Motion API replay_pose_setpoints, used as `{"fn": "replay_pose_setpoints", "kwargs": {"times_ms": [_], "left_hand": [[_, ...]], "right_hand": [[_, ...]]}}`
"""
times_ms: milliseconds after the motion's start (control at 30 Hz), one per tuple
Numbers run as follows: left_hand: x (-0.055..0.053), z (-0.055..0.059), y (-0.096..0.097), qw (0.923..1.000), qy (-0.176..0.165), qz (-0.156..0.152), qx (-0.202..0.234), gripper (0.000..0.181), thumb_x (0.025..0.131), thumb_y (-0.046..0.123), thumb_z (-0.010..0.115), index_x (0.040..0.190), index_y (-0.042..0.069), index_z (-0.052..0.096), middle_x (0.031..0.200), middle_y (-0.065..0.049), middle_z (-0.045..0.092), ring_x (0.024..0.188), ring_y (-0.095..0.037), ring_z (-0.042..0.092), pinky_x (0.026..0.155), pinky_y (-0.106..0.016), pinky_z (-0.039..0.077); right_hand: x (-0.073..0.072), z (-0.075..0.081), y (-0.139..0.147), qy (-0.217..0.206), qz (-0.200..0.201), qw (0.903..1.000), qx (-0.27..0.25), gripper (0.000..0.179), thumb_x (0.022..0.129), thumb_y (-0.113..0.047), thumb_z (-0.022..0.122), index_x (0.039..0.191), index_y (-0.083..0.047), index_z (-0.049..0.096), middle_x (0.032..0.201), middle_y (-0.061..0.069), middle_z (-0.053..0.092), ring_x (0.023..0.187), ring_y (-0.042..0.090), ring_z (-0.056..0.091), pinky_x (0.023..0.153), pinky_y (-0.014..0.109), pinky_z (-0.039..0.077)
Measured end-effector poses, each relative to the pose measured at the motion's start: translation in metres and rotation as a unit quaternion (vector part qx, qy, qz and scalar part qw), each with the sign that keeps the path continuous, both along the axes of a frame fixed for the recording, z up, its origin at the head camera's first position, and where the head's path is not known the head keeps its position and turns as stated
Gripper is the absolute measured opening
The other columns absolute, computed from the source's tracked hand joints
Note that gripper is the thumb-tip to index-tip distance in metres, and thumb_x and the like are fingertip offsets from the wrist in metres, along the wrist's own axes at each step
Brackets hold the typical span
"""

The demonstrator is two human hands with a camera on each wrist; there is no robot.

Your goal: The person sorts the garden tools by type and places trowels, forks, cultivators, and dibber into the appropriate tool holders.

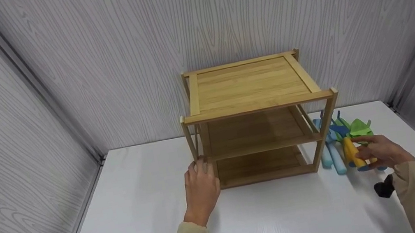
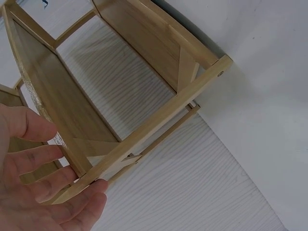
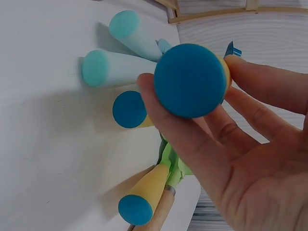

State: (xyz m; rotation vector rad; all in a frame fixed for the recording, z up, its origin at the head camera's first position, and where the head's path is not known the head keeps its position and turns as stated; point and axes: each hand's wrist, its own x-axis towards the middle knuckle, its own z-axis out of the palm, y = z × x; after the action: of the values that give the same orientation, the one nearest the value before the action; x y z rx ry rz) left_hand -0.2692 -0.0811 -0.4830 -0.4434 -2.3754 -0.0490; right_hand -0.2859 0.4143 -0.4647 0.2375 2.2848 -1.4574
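Observation:
A wooden shelf rack (image 1: 252, 84) with several tiers stands at the back of the white table. My left hand (image 1: 202, 186) is at its lower front left corner, the loosely bent fingers touching the wooden frame (image 2: 154, 115). To the right of the rack, my right hand (image 1: 381, 151) pinches a tool by its yellow handle (image 1: 353, 154) between thumb and fingers. The handle's round blue end (image 3: 190, 81) faces the right wrist camera, and the tool's head is mostly hidden there. Other tools lie close by, with light-blue handles (image 3: 122, 68) and yellow handles (image 3: 149, 185).
Green leaf-shaped tool heads (image 1: 359, 128) and a blue tool head (image 1: 338, 129) lie beside the rack's right post. A wood-coloured handle (image 3: 161, 207) shows in the right wrist view. Grey wood-patterned walls (image 1: 132, 61) enclose the white table (image 1: 143, 210) behind and on both sides.

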Motion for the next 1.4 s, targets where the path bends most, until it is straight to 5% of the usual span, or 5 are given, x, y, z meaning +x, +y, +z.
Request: {"fn": "replay_pose_setpoints", "kwargs": {"times_ms": [233, 567, 967, 1400], "left_hand": [[-0.004, 0.003, 0.005, 1.0, -0.003, -0.005, 0.003, 0.037, 0.085, 0.012, 0.076, 0.118, -0.004, 0.068, 0.119, -0.021, 0.062, 0.105, -0.04, 0.064, 0.082, -0.046, 0.059], [-0.003, -0.002, 0.005, 1.0, 0.001, -0.009, 0.0, 0.039, 0.085, 0.011, 0.077, 0.12, -0.002, 0.067, 0.121, -0.02, 0.062, 0.109, -0.039, 0.064, 0.086, -0.046, 0.059], [0.0, -0.009, 0.003, 0.9999, 0.01, -0.014, 0.0, 0.046, 0.085, 0.007, 0.072, 0.126, -0.011, 0.062, 0.127, -0.027, 0.059, 0.118, -0.045, 0.06, 0.099, -0.045, 0.053], [0.001, -0.009, 0.0, 0.9998, 0.003, -0.017, 0.013, 0.047, 0.084, 0.006, 0.071, 0.126, -0.011, 0.061, 0.127, -0.027, 0.06, 0.118, -0.046, 0.06, 0.099, -0.045, 0.053]], "right_hand": [[0.007, 0.0, 0.003, 0.026, -0.016, 0.9995, 0.005, 0.078, 0.098, -0.011, 0.061, 0.157, 0.007, 0.014, 0.144, 0.04, 0.028, 0.119, 0.038, 0.051, 0.099, 0.06, 0.049], [0.018, -0.003, 0.001, 0.05, -0.022, 0.9985, 0.001, 0.079, 0.098, -0.013, 0.065, 0.158, 0.006, 0.016, 0.149, 0.041, 0.027, 0.117, 0.032, 0.053, 0.097, 0.056, 0.053], [0.029, 0.004, -0.013, 0.1, -0.01, 0.9949, -0.001, 0.076, 0.099, -0.014, 0.063, 0.157, 0.007, 0.018, 0.148, 0.039, 0.03, 0.124, 0.039, 0.048, 0.094, 0.056, 0.054], [0.038, 0.012, -0.02, 0.122, -0.016, 0.9924, 0.0, 0.078, 0.099, -0.018, 0.067, 0.159, 0.002, 0.02, 0.147, 0.034, 0.037, 0.106, 0.016, 0.056, 0.089, 0.043, 0.056]]}}
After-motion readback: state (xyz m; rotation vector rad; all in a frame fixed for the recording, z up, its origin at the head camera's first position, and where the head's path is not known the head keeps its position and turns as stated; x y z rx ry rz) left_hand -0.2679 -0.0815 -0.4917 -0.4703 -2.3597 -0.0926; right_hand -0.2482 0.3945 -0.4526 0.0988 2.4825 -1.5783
